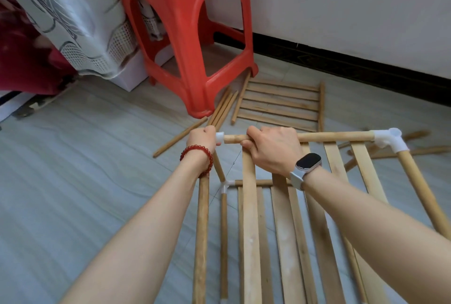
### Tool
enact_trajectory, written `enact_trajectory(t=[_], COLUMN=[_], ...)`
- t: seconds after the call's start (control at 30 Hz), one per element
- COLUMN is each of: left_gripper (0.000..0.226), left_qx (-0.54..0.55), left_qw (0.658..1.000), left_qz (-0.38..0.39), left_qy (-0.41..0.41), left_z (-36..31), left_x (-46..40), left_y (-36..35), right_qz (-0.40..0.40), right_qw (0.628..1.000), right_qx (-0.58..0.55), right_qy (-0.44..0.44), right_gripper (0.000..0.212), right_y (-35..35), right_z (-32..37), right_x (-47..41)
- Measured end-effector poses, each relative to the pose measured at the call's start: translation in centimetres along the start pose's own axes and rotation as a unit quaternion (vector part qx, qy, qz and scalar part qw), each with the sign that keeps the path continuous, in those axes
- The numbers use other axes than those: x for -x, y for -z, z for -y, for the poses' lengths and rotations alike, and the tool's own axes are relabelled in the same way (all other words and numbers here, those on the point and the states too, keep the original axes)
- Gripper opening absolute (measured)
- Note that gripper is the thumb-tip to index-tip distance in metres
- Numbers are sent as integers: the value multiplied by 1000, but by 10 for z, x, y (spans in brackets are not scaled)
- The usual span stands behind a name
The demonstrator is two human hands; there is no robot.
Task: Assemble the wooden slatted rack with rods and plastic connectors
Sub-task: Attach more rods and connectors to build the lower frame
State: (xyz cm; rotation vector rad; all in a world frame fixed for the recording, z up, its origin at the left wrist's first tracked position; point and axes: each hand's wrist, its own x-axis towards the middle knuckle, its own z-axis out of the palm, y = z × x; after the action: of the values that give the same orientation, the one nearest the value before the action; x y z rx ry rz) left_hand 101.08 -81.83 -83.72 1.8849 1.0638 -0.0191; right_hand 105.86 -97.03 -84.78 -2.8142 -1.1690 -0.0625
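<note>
Both arms reach forward: the left hand [201, 139] curls around a white plastic corner connector [219, 137], while the right hand [272, 149] wraps the round wooden top rod [334, 136] of the half-built slatted rack [283, 230], beside it.

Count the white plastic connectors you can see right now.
3: one gripped in the left hand at the top rod's left end, a corner connector at its right end, and a lower connector below. Others may be hidden.

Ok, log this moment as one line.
left hand: grips white plastic corner connector | right hand: grips round wooden top rod | rod end at connector, seating unclear
</note>
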Motion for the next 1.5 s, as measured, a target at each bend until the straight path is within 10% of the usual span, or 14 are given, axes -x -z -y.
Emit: enact_trajectory(t=[0.73,0.97,1.2,1.33,1.5], left_gripper=[42,48,25,24,37], left_qx=[-295,-174,-224,103,-116], left_qw=[894,970,958,990,993], left_qz=[6,-49,47,93,31], left_qy=[-337,-162,-173,-11,-10], left_z=[30,26,20,3,-12], left_x=[9,21,15,4,-10], left_y=[-2,-5,5,12,-9], right_qz=[-21,-30,-43,-63,-25], right_qw=[999,999,998,995,990], right_qx=[-24,-27,-37,-64,-60], right_qy=[-24,-27,-26,-49,-127], right_gripper=[36,37,35,34,43], right_y=[-12,-12,-13,-10,-6], right_z=[0,0,-2,1,2], right_x=[1,5,7,9,1])
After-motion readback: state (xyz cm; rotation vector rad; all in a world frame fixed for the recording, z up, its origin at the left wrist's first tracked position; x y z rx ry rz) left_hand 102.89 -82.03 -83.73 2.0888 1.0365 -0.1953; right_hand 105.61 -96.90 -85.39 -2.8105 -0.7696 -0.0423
